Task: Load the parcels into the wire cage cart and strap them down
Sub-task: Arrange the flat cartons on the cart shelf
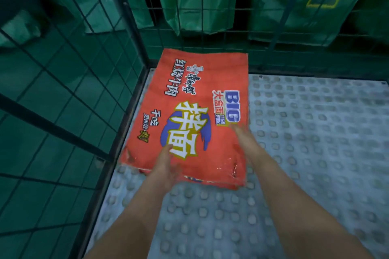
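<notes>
Parcel [189,111], red and flat, lies on the cart floor [305,153] in its far left corner, long axis pointing away; left hand [166,166] rests straight-fingered on its near edge, right hand [242,135] touches its right edge, too blurred to tell its grip

The red parcel [185,111] reads "BIG", "拌面" and "红烧牛肉".

The right grip [242,135] is blurred, its fingers unreadable; the left grip [166,167] covers the near edge of the parcel [189,94]. Both forearms [130,227] and the cage [52,126] walls run off frame
</notes>
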Motion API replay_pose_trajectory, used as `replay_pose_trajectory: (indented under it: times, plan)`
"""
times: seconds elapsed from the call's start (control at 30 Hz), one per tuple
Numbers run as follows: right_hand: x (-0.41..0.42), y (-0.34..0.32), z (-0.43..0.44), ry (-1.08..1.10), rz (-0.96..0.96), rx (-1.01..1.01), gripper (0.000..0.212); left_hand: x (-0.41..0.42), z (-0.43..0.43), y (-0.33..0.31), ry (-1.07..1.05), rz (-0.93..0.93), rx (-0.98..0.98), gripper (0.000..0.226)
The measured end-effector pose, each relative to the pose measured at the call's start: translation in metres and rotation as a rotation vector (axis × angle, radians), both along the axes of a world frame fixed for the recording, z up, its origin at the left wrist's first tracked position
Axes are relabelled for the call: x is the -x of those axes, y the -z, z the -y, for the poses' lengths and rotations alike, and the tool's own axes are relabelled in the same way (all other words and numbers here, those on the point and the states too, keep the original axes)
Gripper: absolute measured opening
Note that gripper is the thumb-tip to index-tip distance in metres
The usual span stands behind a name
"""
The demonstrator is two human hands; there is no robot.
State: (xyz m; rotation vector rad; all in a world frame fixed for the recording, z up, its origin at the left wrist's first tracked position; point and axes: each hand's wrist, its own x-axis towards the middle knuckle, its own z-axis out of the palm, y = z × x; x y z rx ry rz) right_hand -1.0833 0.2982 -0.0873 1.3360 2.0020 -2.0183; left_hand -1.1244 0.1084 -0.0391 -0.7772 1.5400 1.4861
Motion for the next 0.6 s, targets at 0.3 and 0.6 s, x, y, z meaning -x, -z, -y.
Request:
replay_pose_trajectory:
  times: [0.3,0.6]
  plan:
    - [-0.046,0.012,0.025,0.075,0.462,0.016,0.078,-0.006,-0.01,0.012,0.09,0.044,0.085,0.04]
    - [-0.077,0.056,0.055,0.286,0.119,-0.065,0.036,-0.003,0.011,0.055,0.096,0.126,0.14,0.02]
